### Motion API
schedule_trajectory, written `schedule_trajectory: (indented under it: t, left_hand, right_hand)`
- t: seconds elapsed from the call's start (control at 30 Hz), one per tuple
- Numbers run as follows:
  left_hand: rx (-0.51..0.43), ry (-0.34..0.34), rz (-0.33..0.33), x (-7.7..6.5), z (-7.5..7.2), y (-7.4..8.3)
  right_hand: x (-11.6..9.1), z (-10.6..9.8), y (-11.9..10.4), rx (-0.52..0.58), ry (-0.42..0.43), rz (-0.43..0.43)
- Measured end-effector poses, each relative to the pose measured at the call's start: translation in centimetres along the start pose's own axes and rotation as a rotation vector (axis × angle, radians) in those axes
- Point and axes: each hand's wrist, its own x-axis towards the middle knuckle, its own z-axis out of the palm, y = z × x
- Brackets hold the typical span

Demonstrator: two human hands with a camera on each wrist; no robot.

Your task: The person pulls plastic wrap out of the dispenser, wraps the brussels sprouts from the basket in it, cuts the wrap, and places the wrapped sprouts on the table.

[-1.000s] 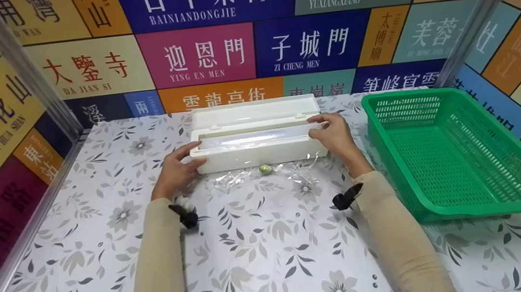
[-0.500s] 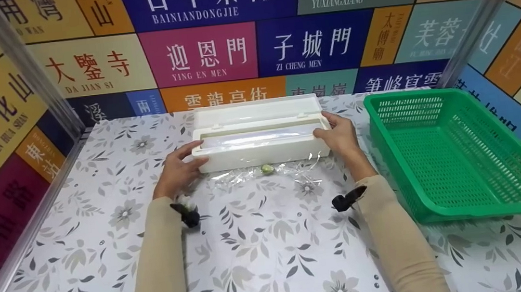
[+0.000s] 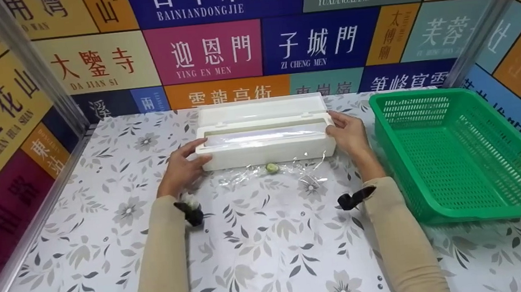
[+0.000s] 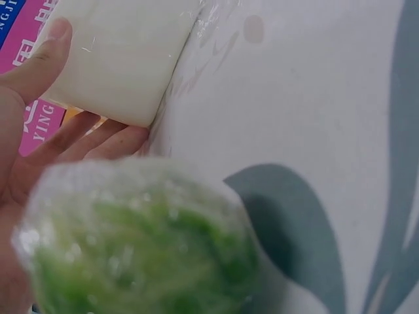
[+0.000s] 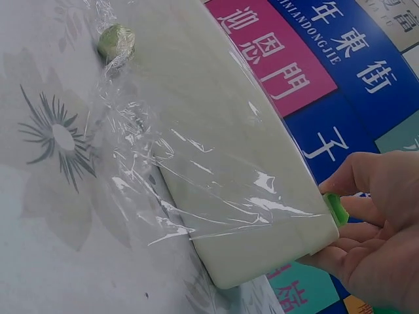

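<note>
A long white plastic wrap box (image 3: 268,154) lies across the table, lid (image 3: 260,110) raised at the back and a roll of clear film (image 3: 266,134) inside. My left hand (image 3: 186,165) grips its left end, thumb on top. At the right end, my right hand (image 3: 350,134) holds the corner; the right wrist view has a small green piece (image 5: 336,209) between its fingers. Film (image 5: 196,176) drapes down the box front onto the table, over a small round green vegetable (image 5: 116,43). Close under my left wrist sits a film-wrapped green vegetable (image 4: 144,245).
A large green perforated basket (image 3: 461,163) stands to the right of my right arm. Flower-patterned covering (image 3: 263,262) spreads over the table. Behind it rises a wall of coloured signs (image 3: 204,52), with clear panels at both sides.
My right hand has slid rightward from the box's top edge to its right end. My left hand keeps its grip at the other end. The head view has shifted slightly.
</note>
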Motion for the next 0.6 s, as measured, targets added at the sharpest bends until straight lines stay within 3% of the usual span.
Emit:
schedule_trajectory:
  t: [0.17,0.27,0.47,0.6]
  left_hand:
    - [0.072,0.039,-0.019,-0.4,0.7,1.1]
    - [0.099,0.085,-0.081,-1.1,1.2,2.2]
    - [0.005,0.243,-0.233,-3.2,1.6,4.0]
    - [-0.028,0.242,-0.255,-4.1,1.6,4.1]
  right_hand:
    - [-0.3,-1.0,-0.6,0.026,-0.009,0.124]
    - [-0.6,-1.7,-0.9,0.017,-0.035,0.182]
    - [-1.3,-2.8,-1.5,-0.064,-0.201,0.269]
    - [-1.7,-3.1,-1.6,-0.191,-0.285,0.315]
